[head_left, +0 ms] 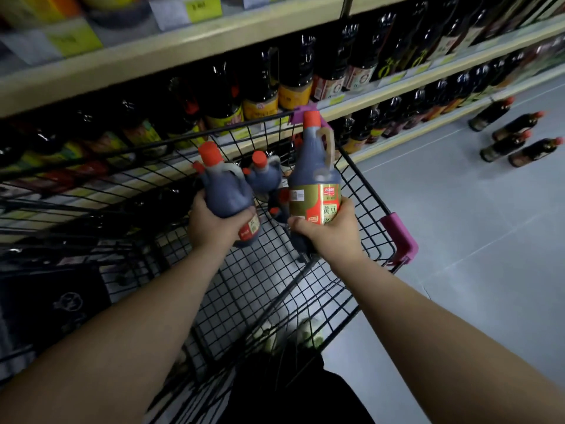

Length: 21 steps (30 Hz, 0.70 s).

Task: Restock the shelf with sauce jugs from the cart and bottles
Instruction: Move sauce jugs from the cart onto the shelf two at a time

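My left hand (214, 223) grips a dark sauce jug (224, 191) with a red cap, tilted left above the black wire cart (360, 191). My right hand (331, 228) holds a second, taller sauce jug (315, 169) upright by its gold and red label. Both jugs are lifted over the cart basket. More red-capped jugs (264, 172) lie in the cart behind them, partly hidden. The shelf (351, 101) beyond the cart is packed with dark sauce bottles.
Several dark bottles (516, 139) stand on the grey floor at the right, near the lowest shelf. The cart has purple corner guards (400, 234). Upper shelf edges carry yellow price tags (203, 7). My shoe shows under the cart.
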Tool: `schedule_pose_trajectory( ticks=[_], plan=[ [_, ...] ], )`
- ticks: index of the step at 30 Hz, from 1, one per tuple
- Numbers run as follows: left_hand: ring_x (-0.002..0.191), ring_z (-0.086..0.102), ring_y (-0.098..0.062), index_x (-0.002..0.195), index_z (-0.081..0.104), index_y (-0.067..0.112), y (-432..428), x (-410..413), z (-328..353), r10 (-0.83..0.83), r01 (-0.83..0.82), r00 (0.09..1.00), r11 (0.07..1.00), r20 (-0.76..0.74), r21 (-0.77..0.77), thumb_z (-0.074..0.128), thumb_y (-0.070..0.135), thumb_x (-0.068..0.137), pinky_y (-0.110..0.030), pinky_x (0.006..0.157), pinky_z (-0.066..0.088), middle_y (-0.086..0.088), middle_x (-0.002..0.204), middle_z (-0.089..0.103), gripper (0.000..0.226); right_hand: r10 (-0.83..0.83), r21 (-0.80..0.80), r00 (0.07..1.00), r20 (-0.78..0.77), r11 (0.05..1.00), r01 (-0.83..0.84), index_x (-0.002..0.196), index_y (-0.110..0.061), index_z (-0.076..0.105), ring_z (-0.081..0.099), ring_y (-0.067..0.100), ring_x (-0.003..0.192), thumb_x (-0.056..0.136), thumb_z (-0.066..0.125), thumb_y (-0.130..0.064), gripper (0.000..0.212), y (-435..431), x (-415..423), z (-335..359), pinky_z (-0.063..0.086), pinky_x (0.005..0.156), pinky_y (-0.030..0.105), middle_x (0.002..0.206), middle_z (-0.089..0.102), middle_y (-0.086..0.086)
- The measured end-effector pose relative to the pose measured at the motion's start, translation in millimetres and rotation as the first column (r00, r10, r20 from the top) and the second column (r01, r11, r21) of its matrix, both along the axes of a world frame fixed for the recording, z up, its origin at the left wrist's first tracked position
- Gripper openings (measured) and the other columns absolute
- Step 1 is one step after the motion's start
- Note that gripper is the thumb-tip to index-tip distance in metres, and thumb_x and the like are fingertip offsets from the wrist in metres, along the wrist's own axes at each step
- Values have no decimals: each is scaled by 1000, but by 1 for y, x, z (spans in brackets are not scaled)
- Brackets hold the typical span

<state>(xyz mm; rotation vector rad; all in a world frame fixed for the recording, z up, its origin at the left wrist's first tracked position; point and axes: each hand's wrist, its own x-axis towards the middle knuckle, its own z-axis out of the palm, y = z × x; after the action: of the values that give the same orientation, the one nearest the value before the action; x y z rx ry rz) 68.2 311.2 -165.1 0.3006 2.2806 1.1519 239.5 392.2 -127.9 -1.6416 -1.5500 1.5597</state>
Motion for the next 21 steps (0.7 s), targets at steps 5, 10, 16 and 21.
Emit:
schedule_pose_trajectory(
  ticks=[5, 10, 16, 21],
  plan=[
    [98, 65, -24, 117, 52, 29, -13, -3, 60, -68, 51, 989, 990, 131, 133, 86, 36, 62, -43, 84, 55, 3, 109, 64, 65, -63, -5, 996, -56, 998, 62, 105, -18, 44, 67, 20, 81, 59, 89, -16, 64, -12, 7, 46, 59, 75, 38, 93, 64, 3],
    [83, 69, -20, 109, 60, 23, 1, 7, 119, -243, 141, 915, 940, 321, 309, 79, 24, 74, -31, 67, 53, -4, 102, 71, 39, -141, -25, 981, -136, 990, 139, 108, -11, 49, 69, 23, 84, 62, 88, -13, 61, -6, 26, 88, 60, 74, 39, 100, 67, 11],
    [76, 70, -15, 116, 59, 18, 48, 48, 159, -381, 232, 865, 881, 328, 412, 78, 18, 74, -25, 59, 52, -1, 96, 71, 46, -216, -48, 954, -210, 976, 210, 106, -12, 54, 69, 21, 82, 61, 90, -14, 57, 21, 70, 119, 61, 69, 35, 97, 69, 9],
    [84, 71, -25, 117, 56, 20, 98, 105, 174, -420, 277, 864, 857, 277, 435, 86, 30, 61, -40, 72, 58, -6, 101, 71, 65, -246, -54, 933, -261, 969, 241, 118, -9, 53, 71, 23, 88, 55, 93, -20, 75, 65, 125, 128, 61, 69, 34, 104, 70, 11]
  ],
)
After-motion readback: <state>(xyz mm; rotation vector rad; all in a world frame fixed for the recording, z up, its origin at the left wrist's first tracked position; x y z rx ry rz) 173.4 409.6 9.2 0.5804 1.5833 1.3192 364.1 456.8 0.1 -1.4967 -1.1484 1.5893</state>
